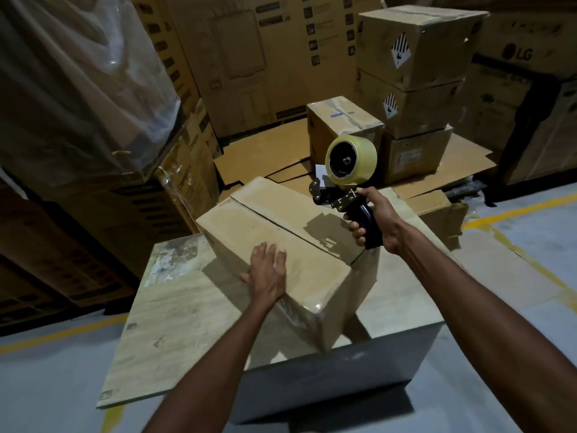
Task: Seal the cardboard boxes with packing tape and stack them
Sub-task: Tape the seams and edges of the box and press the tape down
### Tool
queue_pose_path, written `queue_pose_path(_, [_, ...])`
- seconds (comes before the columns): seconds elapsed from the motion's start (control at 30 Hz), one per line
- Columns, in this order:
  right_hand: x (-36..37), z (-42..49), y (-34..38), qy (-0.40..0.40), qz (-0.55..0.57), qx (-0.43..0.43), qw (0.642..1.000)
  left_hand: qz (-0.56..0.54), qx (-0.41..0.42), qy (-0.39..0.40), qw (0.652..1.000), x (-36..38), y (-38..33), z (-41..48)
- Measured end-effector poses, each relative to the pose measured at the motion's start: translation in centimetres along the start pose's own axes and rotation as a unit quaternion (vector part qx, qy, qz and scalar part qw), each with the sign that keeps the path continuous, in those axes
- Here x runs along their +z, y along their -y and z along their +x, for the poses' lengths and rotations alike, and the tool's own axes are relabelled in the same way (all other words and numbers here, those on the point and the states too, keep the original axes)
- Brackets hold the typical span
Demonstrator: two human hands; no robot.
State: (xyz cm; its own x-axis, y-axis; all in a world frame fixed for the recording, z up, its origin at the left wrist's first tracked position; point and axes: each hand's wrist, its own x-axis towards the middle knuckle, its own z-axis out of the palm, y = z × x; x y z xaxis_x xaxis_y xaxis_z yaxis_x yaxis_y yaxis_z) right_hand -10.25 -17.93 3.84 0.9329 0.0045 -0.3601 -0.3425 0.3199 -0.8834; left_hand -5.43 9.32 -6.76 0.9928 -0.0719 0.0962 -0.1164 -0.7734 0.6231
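Your left hand [268, 273] lies flat on the near flap of the cardboard box [281, 220], fingers straight and slightly spread, pressing down close to the box's near edge. Just beyond your fingertips, the seam between the two closed flaps runs as a dark line across the top. With the flaps down, you cannot see what the box holds. The box sits skewed on the pale table [175, 307], one corner pointing toward you.

Your right hand [377, 220] is curled tight round the black handle of the tape dispenser [327, 193]. You hold it above the far right end of the seam, and its shadow falls on the flap beside your knuckles. The yellowish tape roll [351, 160] stands above your fingers.

Past the roll, a smaller closed box [343, 126] stands on flattened cardboard [265, 151], with tape and a blue strip across its top. Right of it rises a stack of three closed boxes [415, 48], the upper two bearing diamond labels. Well left of your left fingers stand plastic-wrapped cartons [78, 89].
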Motion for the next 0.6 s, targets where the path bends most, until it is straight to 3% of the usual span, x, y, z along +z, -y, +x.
queue_pose_path(0.2, [-2.3,0.7,2.0,0.012,-0.021,-0.004,1.0,0.089,0.004,-0.019,0.996,3.6,-4.6,-1.3])
queue_pose_path(0.3, [-2.9,1.6,2.6,0.029,-0.032,-0.001,0.999,0.119,0.042,-0.02,0.992,2.5,-3.6,-0.2])
queue_pose_path(0.43, [-2.5,3.2,2.9,0.056,-0.035,0.018,0.998,0.195,0.154,-0.021,0.968,0.3,-0.7,2.7])
queue_pose_path(0.6, [0.2,5.8,3.0,0.02,-0.044,0.023,0.999,0.235,0.135,0.025,0.962,-2.4,3.1,7.9])
